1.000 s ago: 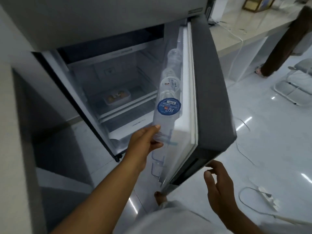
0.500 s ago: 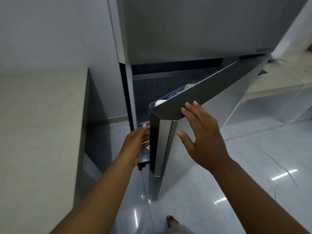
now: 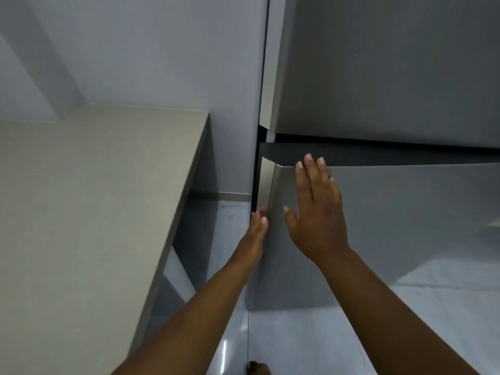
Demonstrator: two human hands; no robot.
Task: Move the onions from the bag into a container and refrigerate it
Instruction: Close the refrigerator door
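No grip: my right hand [image 3: 318, 209] lies flat on the fridge door [image 3: 405, 226], empty. My left hand [image 3: 257, 226], open, fingers at the door's edge, could get pinched.

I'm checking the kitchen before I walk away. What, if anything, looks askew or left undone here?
Nothing spilled or damaged. The lower fridge door looks nearly shut, its top edge angled slightly out from the upper door. The right hand lies flat on its front; the left hand touches its side edge.

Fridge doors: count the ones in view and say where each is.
2. The upper door fills the top right; the lower door sits below it, with the right hand flat on its front and the left hand at its left edge.
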